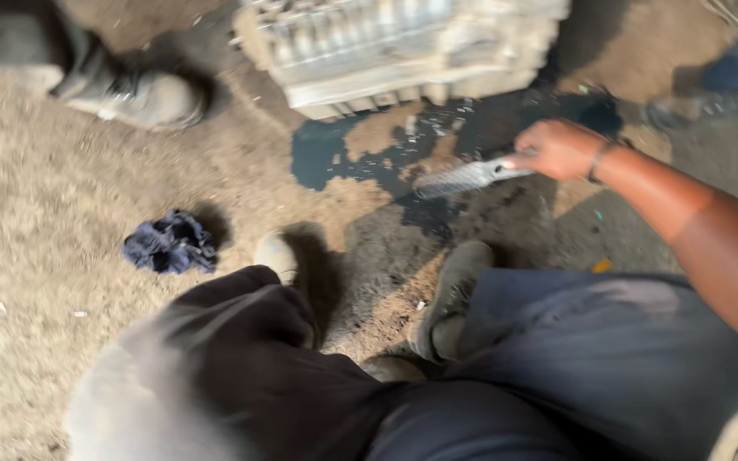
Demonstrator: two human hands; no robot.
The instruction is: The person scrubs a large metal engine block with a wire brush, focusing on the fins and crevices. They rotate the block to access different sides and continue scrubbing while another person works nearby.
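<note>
One hand is in view, the right hand (pixel 557 149), closed around the handle end of a flat grey metal tool (pixel 463 177) that juts left over the dark oily puddle (pixel 360 158) on the dirt ground (pixel 61 222), just short of the pale ribbed metal engine block (pixel 395 47). Judging from this, a firm grip and sure footing on the slick patch matter most; the left hand is out of view, and a crumpled dark blue rag (pixel 170 243) lies well apart.

my right hand (pixel 557 147) is bare, a thin dark band circling the wrist, the forearm uncovered with no sleeve in view. i wear loose dark grey trousers, dusty and smudged pale over the thigh. nearest the blue rag (pixel 170 243), the left knee is blurred, darker, almost black. two worn, dust-caked grey shoes (pixel 453 294) poke out beyond the knees.
</note>
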